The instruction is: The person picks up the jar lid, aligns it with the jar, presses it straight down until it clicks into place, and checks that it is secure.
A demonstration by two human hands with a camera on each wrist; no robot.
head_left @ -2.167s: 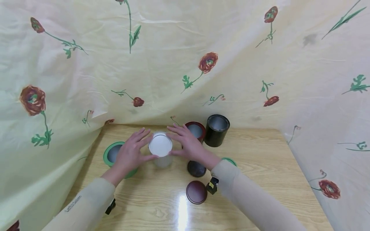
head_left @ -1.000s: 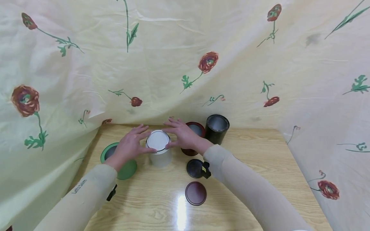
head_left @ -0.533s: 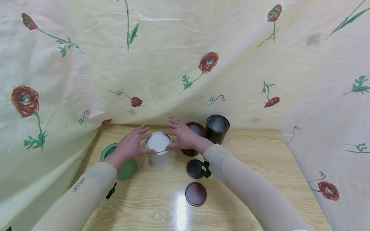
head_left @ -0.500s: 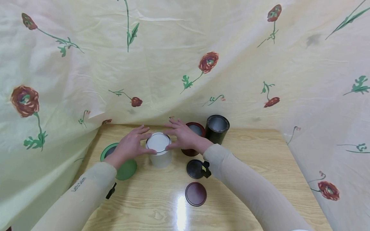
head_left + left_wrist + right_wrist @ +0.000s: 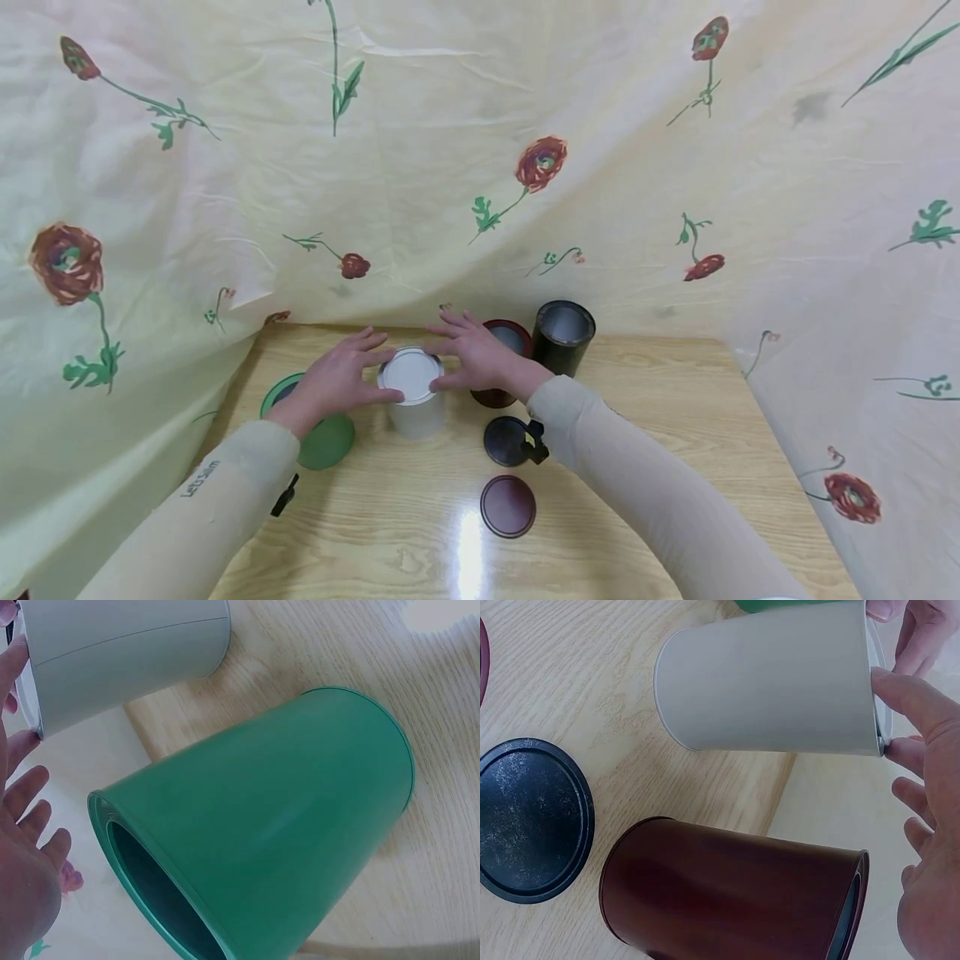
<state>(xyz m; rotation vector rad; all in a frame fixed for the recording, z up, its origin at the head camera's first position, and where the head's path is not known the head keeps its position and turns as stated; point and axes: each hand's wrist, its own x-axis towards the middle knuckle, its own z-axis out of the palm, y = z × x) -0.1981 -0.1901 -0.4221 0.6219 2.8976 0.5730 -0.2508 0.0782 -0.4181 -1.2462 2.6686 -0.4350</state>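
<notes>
A white canister [image 5: 412, 414] stands at the table's middle with its white lid [image 5: 410, 377] on top. My left hand [image 5: 360, 371] grips the lid's left rim with thumb and fingertips. My right hand [image 5: 453, 360] grips the right rim the same way. The right wrist view shows the white canister [image 5: 772, 682] with my right hand [image 5: 919, 742] pinching the lid edge, thumb on the rim. In the left wrist view my left hand [image 5: 22, 847] touches the lid of the white canister [image 5: 127, 660], beside the open green canister [image 5: 255, 832].
The green canister [image 5: 285, 398] and green lid [image 5: 327, 442] lie left of my hands. An open dark red canister [image 5: 508, 340] and a black canister [image 5: 564, 335] stand to the right. A black lid [image 5: 506, 440] and dark red lid [image 5: 508, 505] lie nearer. Flowered cloth [image 5: 480, 167] encloses the table [image 5: 675, 467].
Both hands brought the white lid down from above the canister onto its top. In the last second they have stayed on the rim, nearly still.
</notes>
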